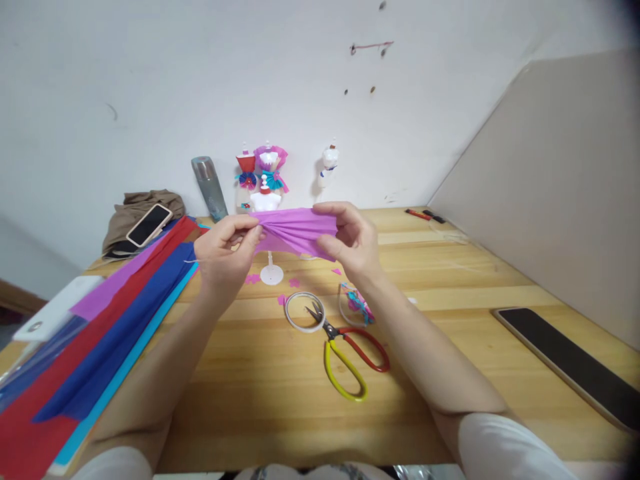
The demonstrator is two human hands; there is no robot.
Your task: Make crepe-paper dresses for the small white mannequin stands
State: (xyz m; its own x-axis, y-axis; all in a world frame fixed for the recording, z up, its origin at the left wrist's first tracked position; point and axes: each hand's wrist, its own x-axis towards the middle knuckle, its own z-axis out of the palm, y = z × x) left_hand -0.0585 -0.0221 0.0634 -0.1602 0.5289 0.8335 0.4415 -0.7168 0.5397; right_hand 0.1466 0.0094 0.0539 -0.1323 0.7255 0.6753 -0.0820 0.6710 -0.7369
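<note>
A purple sheet of crepe paper (pixel 295 230) is stretched between my two hands above the table. Its left end is gathered into pleats, pinched by the thumb and fingers of my left hand (pixel 227 250). My right hand (pixel 355 240) grips the wider, fanned-out right end, thumb below and fingers above. Behind the paper stands a small white mannequin (pixel 265 200), its middle hidden and its round base (pixel 271 275) showing underneath. Scissors (pixel 331 331) with one yellow and one red handle lie below, their blade tips inside a ring of tape (pixel 305 312).
Coloured crepe sheets (pixel 150 287) cover the left side, near a phone (pixel 149 225) and a bottle (pixel 209 188). Dressed mannequins (pixel 270 160) stand along the wall. Pink scraps (pixel 294 283) and a small colourful ornament (pixel 359 303) lie mid-table. A larger phone (pixel 570 367) lies at right.
</note>
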